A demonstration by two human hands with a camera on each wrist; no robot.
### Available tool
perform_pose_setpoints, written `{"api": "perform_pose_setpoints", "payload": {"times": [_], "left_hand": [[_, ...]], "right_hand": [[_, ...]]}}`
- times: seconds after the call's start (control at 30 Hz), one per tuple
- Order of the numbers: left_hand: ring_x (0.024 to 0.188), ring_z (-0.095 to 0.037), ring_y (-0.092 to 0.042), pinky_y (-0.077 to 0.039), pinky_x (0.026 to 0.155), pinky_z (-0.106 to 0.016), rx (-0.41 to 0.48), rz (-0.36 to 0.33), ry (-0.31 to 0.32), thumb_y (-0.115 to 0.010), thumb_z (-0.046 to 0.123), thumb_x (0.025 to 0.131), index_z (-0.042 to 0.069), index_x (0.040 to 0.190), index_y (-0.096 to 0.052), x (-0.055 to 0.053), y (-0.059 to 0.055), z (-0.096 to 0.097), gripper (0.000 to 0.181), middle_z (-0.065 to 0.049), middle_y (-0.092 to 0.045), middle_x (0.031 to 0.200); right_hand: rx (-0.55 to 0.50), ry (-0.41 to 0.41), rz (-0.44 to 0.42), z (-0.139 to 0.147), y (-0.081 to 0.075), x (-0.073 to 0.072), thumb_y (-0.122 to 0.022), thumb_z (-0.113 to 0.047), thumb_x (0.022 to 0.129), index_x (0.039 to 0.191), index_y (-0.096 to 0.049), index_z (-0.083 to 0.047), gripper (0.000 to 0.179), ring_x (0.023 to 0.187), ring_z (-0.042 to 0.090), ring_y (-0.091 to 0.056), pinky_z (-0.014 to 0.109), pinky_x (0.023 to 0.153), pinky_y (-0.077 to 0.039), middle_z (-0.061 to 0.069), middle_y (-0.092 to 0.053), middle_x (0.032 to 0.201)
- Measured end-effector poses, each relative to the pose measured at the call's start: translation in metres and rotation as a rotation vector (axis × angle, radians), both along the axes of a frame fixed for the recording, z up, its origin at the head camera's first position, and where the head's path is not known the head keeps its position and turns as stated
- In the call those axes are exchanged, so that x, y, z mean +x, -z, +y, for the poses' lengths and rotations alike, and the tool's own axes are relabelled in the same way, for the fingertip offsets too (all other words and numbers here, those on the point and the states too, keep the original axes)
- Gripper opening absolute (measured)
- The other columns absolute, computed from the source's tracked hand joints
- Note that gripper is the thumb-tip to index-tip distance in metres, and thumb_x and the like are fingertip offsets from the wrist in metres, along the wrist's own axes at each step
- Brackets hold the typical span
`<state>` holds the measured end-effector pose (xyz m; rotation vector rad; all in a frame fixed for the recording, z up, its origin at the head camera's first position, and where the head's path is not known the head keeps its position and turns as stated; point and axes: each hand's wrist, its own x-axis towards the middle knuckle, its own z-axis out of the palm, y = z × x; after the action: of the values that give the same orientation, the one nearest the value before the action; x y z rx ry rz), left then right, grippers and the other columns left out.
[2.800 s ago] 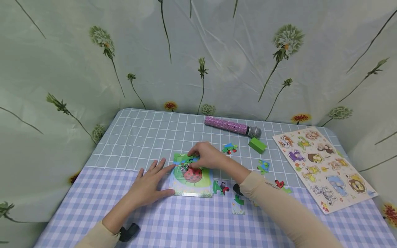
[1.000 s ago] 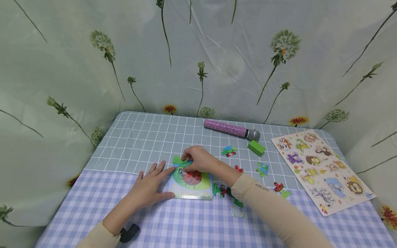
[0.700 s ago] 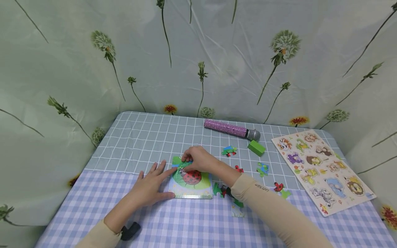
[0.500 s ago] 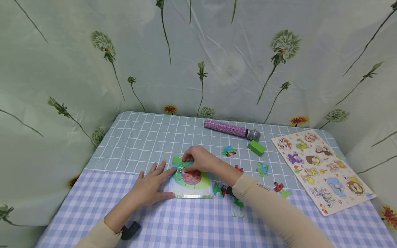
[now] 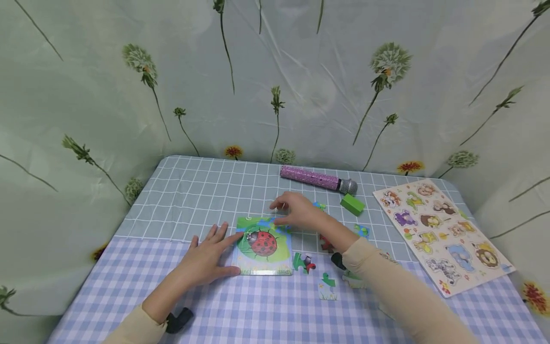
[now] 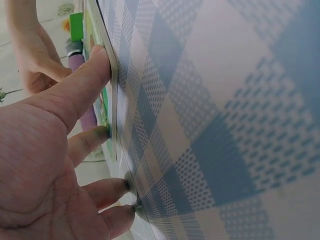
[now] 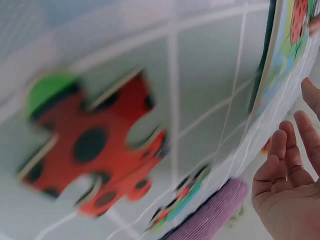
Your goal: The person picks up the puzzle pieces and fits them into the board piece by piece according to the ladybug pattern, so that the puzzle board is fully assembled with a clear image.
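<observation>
A square ladybug puzzle board (image 5: pixel 263 266) lies at the middle of the table in the head view. My left hand (image 5: pixel 199 260) rests at its left side with fingers spread, index finger and thumb touching the edge. In the left wrist view, thumb (image 6: pixel 82 82) and index finger press on that edge. Just above the board's upper right corner hovers my right hand (image 5: pixel 298 210), fingers loosely bent. The right wrist view shows nothing in the right hand (image 7: pixel 295 170). Beneath that wrist, a red spotted puzzle piece (image 7: pixel 92 145) lies loose.
Several other loose puzzle pieces lie right of the board, including a green-and-red one (image 5: pixel 304 263) and a grassy one (image 5: pixel 327 287). Farther back are a purple glitter microphone (image 5: pixel 311 177) and a green block (image 5: pixel 352 204). An animal puzzle board (image 5: pixel 444 239) lies at the right.
My right hand has left the ladybug's head and moved right and up, its fingers now off the picture, uncovering it. My left hand keeps its place.
</observation>
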<state>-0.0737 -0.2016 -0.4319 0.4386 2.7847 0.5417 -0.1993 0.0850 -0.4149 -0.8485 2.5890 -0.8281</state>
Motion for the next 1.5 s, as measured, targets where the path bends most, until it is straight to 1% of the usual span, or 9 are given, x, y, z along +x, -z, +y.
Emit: {"api": "perform_pose_setpoints", "payload": {"times": [0.2, 0.37, 0.6, 0.7, 0.9, 1.07, 1.17, 1.33, 1.5], "left_hand": [[0.161, -0.053, -0.027, -0.020, 0.114, -0.091, 0.010, 0.020, 0.006, -0.086, 0.054, 0.085, 0.027, 0.162, -0.050, 0.000, 0.002, -0.001, 0.089, -0.025, -0.030, 0.174], [0.161, -0.053, -0.027, -0.022, 0.115, -0.089, 0.027, 0.021, 0.017, -0.087, 0.053, 0.085, 0.027, 0.162, -0.050, 0.000, 0.002, -0.001, 0.090, -0.026, -0.029, 0.174], [0.159, -0.055, -0.029, -0.024, 0.117, -0.086, 0.063, 0.017, 0.022, -0.090, 0.048, 0.084, 0.021, 0.161, -0.051, -0.001, 0.001, 0.000, 0.091, -0.028, -0.032, 0.173], [0.159, -0.055, -0.030, -0.025, 0.117, -0.086, 0.057, 0.020, 0.022, -0.090, 0.048, 0.083, 0.019, 0.161, -0.051, -0.001, 0.001, 0.000, 0.092, -0.028, -0.034, 0.172], [0.159, -0.053, -0.033, -0.027, 0.116, -0.086, 0.033, 0.034, 0.020, -0.091, 0.050, 0.082, 0.019, 0.161, -0.051, -0.002, 0.001, 0.000, 0.093, -0.027, -0.036, 0.171], [0.158, -0.052, -0.035, -0.030, 0.116, -0.084, 0.025, 0.044, 0.014, -0.092, 0.052, 0.080, 0.018, 0.161, -0.050, -0.003, 0.002, 0.000, 0.097, -0.026, -0.036, 0.171], [0.159, -0.052, -0.034, -0.029, 0.116, -0.085, 0.032, 0.043, 0.015, -0.091, 0.052, 0.080, 0.019, 0.163, -0.048, -0.003, 0.002, 0.000, 0.099, -0.025, -0.036, 0.172], [0.159, -0.052, -0.032, -0.027, 0.118, -0.084, 0.057, 0.056, 0.046, -0.092, 0.051, 0.081, 0.018, 0.164, -0.046, -0.005, 0.001, -0.002, 0.101, -0.025, -0.036, 0.172], [0.160, -0.051, -0.032, -0.027, 0.120, -0.082, 0.058, 0.061, 0.068, -0.092, 0.051, 0.080, 0.016, 0.163, -0.048, -0.008, 0.000, -0.002, 0.100, -0.022, -0.039, 0.171]], "right_hand": [[-0.001, 0.052, 0.009, 0.024, -0.003, -0.004, -0.085, -0.023, 0.094, 0.130, -0.075, -0.008, 0.040, 0.115, 0.027, -0.067, 0.043, 0.100, -0.058, 0.009, -0.074, 0.124], [0.018, 0.095, 0.007, 0.041, -0.004, -0.005, -0.083, -0.023, 0.096, 0.131, -0.075, -0.009, 0.040, 0.116, 0.028, -0.066, 0.045, 0.099, -0.058, 0.009, -0.074, 0.126], [0.015, 0.129, 0.041, 0.063, -0.005, -0.006, -0.083, -0.022, 0.096, 0.130, -0.075, -0.006, 0.038, 0.113, 0.032, -0.067, 0.048, 0.097, -0.059, 0.013, -0.073, 0.125], [0.024, 0.141, 0.052, 0.072, -0.004, -0.005, -0.084, -0.022, 0.095, 0.129, -0.075, -0.006, 0.039, 0.115, 0.034, -0.068, 0.049, 0.098, -0.059, 0.015, -0.072, 0.126], [0.045, 0.196, 0.045, 0.089, -0.003, -0.005, -0.086, -0.023, 0.093, 0.131, -0.074, -0.006, 0.042, 0.119, 0.036, -0.066, 0.053, 0.102, -0.057, 0.017, -0.071, 0.128], [0.065, 0.193, 0.037, 0.100, -0.002, -0.006, -0.086, -0.021, 0.093, 0.134, -0.073, -0.006, 0.045, 0.125, 0.040, -0.065, 0.057, 0.107, -0.055, 0.019, -0.068, 0.132], [0.090, 0.193, 0.020, 0.103, 0.000, -0.007, -0.086, -0.018, 0.092, 0.136, -0.072, -0.006, 0.047, 0.129, 0.042, -0.063, 0.058, 0.110, -0.053, 0.021, -0.066, 0.136], [0.140, 0.184, -0.001, 0.104, 0.002, -0.007, -0.085, -0.015, 0.092, 0.140, -0.070, -0.008, 0.050, 0.136, 0.043, -0.060, 0.058, 0.118, -0.049, 0.022, -0.063, 0.145], [0.168, 0.151, 0.029, 0.104, 0.002, -0.007, -0.083, -0.015, 0.093, 0.140, -0.070, -0.007, 0.049, 0.141, 0.043, -0.057, 0.059, 0.121, -0.045, 0.021, -0.063, 0.149]]}}
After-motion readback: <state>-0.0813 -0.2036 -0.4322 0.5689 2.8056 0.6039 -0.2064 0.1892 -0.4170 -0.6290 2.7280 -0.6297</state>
